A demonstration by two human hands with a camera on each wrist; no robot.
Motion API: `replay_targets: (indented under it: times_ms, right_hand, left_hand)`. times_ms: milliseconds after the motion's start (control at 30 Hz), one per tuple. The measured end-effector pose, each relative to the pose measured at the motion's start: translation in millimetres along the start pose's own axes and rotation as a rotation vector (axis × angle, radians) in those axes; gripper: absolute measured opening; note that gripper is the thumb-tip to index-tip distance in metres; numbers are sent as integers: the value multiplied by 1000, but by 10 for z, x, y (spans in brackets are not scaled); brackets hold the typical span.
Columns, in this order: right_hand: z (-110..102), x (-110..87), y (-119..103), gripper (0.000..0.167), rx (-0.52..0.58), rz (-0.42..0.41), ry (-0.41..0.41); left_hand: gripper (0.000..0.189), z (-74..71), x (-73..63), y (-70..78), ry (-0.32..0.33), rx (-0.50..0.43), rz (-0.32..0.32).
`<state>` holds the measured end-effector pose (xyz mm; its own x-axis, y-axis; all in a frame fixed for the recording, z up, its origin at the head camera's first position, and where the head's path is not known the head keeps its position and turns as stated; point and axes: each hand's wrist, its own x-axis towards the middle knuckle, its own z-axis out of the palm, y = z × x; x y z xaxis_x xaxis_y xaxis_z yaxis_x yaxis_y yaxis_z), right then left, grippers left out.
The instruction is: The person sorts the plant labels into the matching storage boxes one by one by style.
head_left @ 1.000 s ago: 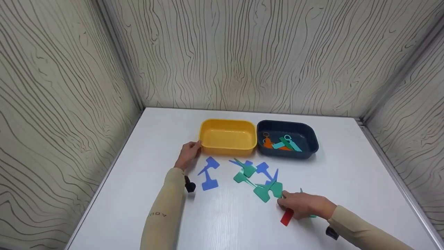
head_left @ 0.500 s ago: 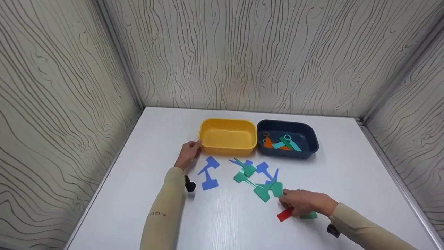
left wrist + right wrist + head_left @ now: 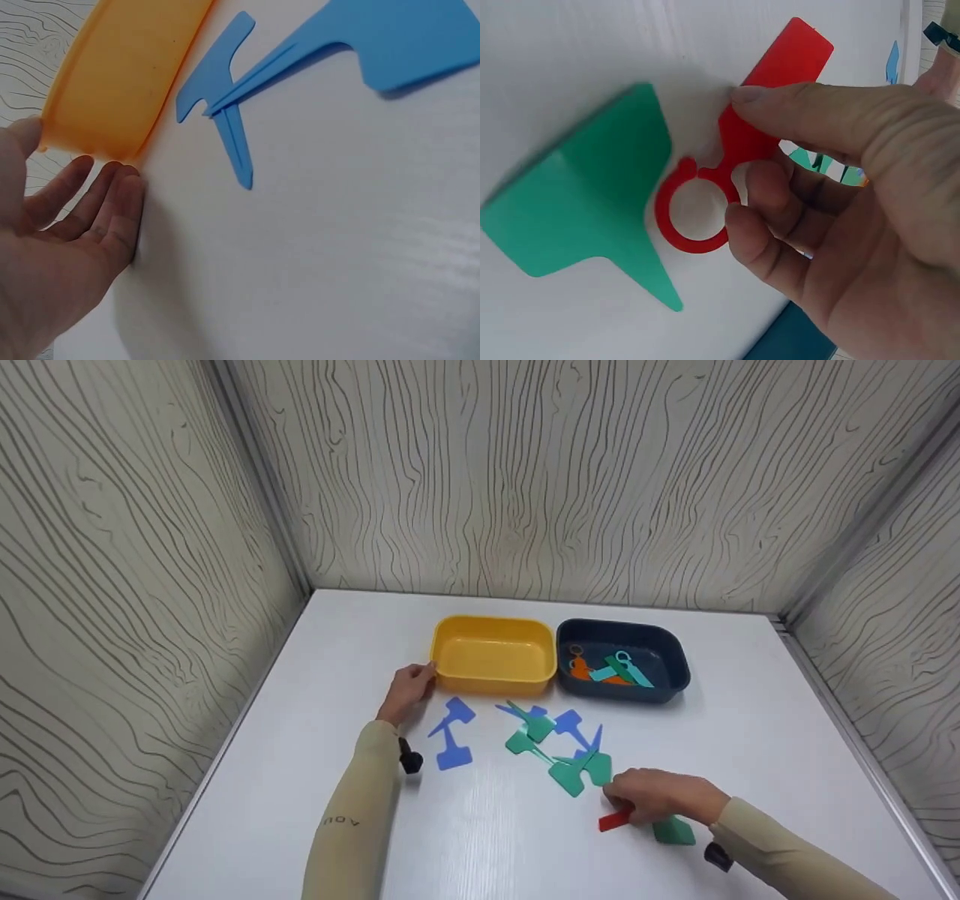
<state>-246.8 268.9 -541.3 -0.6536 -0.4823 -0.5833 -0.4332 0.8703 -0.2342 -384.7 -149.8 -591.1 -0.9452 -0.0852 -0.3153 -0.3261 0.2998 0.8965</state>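
My right hand [image 3: 651,795] pinches a red ring tag [image 3: 778,64] between thumb and fingers, low over the table's right front. In the right wrist view its open-ended loop hangs near the fingertips, and a green plant label [image 3: 592,191] shows beside it. My left hand [image 3: 409,690] touches the left front corner of the yellow bin [image 3: 491,685], thumb at the rim and fingers loosely against the wall. Blue plant labels [image 3: 454,757] lie in front of that bin. Several green plant labels [image 3: 566,778] overlap more blue ones near my right fingertips.
A dark blue bin [image 3: 621,690] stands right against the yellow one, with orange, turquoise and green ring tags inside. Patterned panels [image 3: 510,480] wall the white table [image 3: 480,847] at the back and sides.
The red ring tag has turned in my right fingers and now lies flatter to the view. More of the green label under that hand shows. My left hand has stayed at the yellow bin.
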Motion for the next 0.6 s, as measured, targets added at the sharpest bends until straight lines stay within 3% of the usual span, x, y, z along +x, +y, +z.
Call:
replay_targets:
  times_ms: [267, 600]
  right_hand:
    - [-186, -1, 51, 15, -14, -41, 132]
    - [-653, -8, 263, 14, -2, -98, 304]
  left_hand:
    - [55, 10, -5, 5, 7, 7, -14]
    - [54, 8, -4, 7, 4, -9, -23]
